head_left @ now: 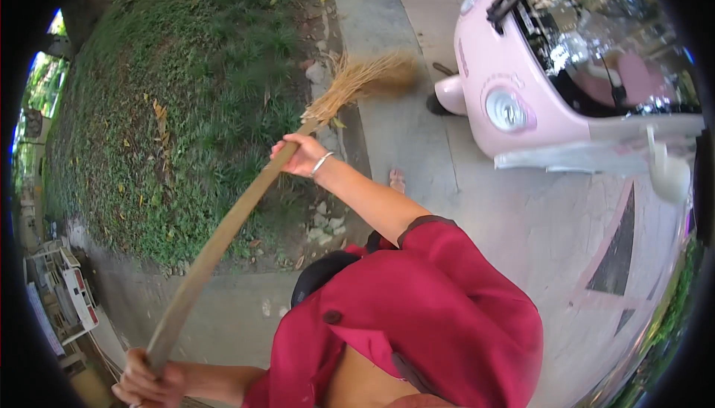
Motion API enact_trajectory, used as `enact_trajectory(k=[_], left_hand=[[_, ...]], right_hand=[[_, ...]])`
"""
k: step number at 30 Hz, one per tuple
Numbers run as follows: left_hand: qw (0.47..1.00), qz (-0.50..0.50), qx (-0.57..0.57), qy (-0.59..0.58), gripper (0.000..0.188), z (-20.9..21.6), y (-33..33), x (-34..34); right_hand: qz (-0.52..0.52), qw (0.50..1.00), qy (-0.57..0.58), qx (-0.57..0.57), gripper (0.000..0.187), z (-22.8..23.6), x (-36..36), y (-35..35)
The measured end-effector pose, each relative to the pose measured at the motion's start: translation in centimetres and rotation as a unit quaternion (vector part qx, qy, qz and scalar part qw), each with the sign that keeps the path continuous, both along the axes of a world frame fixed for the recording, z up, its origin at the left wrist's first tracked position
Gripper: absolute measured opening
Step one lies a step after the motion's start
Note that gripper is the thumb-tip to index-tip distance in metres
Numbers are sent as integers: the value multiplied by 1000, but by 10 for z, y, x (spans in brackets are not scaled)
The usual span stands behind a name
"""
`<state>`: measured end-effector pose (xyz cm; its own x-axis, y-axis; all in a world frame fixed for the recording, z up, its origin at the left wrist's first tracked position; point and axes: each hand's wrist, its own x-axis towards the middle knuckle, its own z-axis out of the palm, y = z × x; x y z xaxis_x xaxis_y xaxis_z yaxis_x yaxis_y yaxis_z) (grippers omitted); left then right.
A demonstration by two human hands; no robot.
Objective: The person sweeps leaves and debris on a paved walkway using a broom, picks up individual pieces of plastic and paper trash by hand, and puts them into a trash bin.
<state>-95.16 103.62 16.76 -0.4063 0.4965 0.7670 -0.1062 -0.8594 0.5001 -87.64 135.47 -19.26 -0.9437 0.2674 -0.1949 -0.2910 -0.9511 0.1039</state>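
A long-handled straw broom runs diagonally from the lower left up toward the middle. My left hand is wrapped round the lower-left end of its wooden handle. Farther along, just behind the bristles, my right hand, with a silver bangle at the wrist, closes round the handle. The bristles fan out over the pavement beside the planted bed, and their tips are smeared by motion. Some fingers of both hands are hidden by the handle or blurred.
A pink and white small vehicle with a round headlight stands at the right. On the left, a green planted bed ends at a stony edge. Concrete pavement lies between them. Another white vehicle is at the far left.
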Motion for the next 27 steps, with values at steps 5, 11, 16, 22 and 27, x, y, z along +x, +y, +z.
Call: enact_trajectory(k=[5,11,16,22,27], left_hand=[[982,167,-51,-68,27,-24,97,25],[929,367,9,-44,18,65,120,64],[899,432,25,72,25,49,194,60],[888,408,-42,-210,36,-130,235,-30],[902,340,18,-267,33,-155,286,-80]], right_hand=[[31,998,-51,2,28,29,37,141],[56,991,28,-121,15,64,-5,163],[198,966,-85,-139,12,6,-7,187],[95,973,-187,-99,13,-73,15,313],[73,979,-191,-18,10,-26,-6,396]])
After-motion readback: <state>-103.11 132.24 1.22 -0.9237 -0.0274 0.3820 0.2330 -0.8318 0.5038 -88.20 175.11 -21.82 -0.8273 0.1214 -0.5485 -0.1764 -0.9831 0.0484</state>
